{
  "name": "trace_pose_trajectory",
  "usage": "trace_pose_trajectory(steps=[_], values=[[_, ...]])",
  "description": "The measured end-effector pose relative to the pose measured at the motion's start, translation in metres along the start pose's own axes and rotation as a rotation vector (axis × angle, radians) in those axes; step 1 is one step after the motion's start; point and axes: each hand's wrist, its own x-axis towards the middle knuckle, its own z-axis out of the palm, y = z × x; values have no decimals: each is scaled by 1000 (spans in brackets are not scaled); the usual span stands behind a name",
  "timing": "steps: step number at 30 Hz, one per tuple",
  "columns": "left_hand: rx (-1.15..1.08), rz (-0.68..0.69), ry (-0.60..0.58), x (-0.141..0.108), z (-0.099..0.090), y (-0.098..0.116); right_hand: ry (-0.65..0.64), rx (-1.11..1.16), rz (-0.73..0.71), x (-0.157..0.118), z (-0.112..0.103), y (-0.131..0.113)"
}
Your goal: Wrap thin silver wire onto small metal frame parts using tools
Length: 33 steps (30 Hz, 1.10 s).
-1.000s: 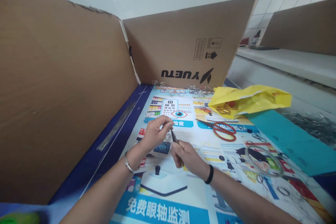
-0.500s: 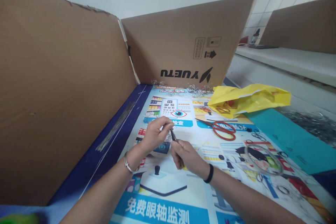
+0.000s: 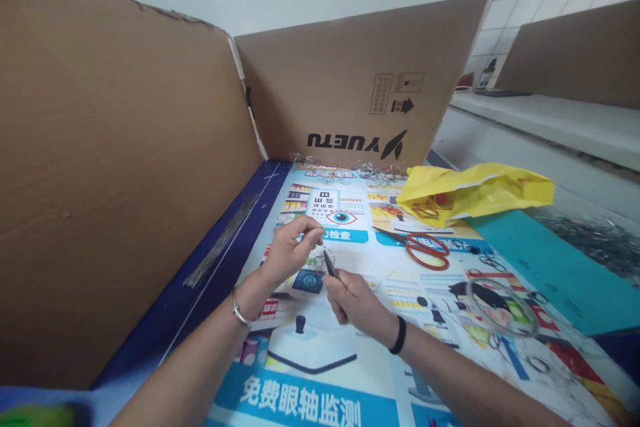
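Note:
My left hand (image 3: 295, 248) is closed in a pinch, with thumb and forefinger together. Whatever lies between those fingertips is too small to make out. My right hand (image 3: 356, 297) is wrapped round dark pliers (image 3: 330, 263), whose narrow jaws point up and away from me; its handles are hidden in the palm. A short gap separates the jaw tips from the left fingertips. Below and between the hands, a small tangle of thin wire (image 3: 317, 257) lies on the printed sheet (image 3: 320, 340).
Red-handled scissors (image 3: 425, 250) lie right of the hands, near a yellow bag (image 3: 480, 190). A clear ring (image 3: 503, 307) and several dark loops sit farther right. Straight wires (image 3: 223, 240) lie on the left. Cardboard panels (image 3: 350, 80) stand at the left and back.
My left hand has moved slightly left and away from the pliers, so a gap shows at their tips. My right hand and the pliers have shifted a little lower.

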Motion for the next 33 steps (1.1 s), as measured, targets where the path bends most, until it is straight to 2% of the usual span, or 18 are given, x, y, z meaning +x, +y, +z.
trace_pose_trajectory(steps=[13, 23, 33], values=[[43, 5, -20, -6, 11, 1, -63, 151, -78, 3, -6, 3], [49, -2, -36, -5, 12, 3, -86, 215, -75, 6, -7, 6], [33, -11, -53, -6, 11, 0, -203, 329, -31, 3, -6, 3]])
